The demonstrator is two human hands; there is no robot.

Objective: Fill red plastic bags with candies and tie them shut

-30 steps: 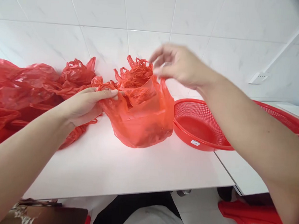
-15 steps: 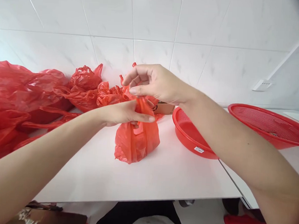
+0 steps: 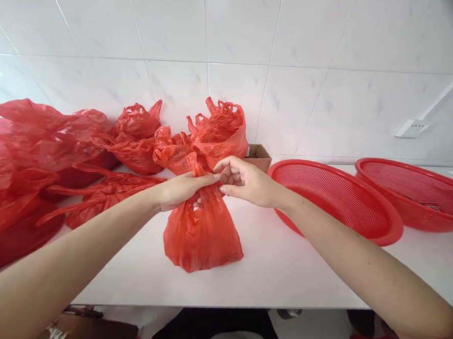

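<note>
A red plastic bag (image 3: 203, 239) stands on the white table in front of me, bulging at the bottom and gathered at the top. My left hand (image 3: 182, 191) is closed round its gathered neck, thumb on top, and a handle loop sticks up above that hand. Close by the left thumb tip, my right hand (image 3: 248, 183) has its fingers curled in a pinch at the right side of the neck. Its fingertips appear to hold a bit of the same bag. What lies inside the bag is hidden.
Several filled red bags (image 3: 24, 142) crowd the table's left side. A bag stuffed with red bags (image 3: 221, 133) sits at the back beside a cardboard box (image 3: 264, 161). Two red colanders, a nearer one (image 3: 340, 197) and a farther one (image 3: 410, 183), stand right. A tiled wall (image 3: 235, 88) rises behind.
My right hand has come down from above the bag to beside the left hand. The bag's neck is now drawn together more tightly, and the view has shifted slightly.
</note>
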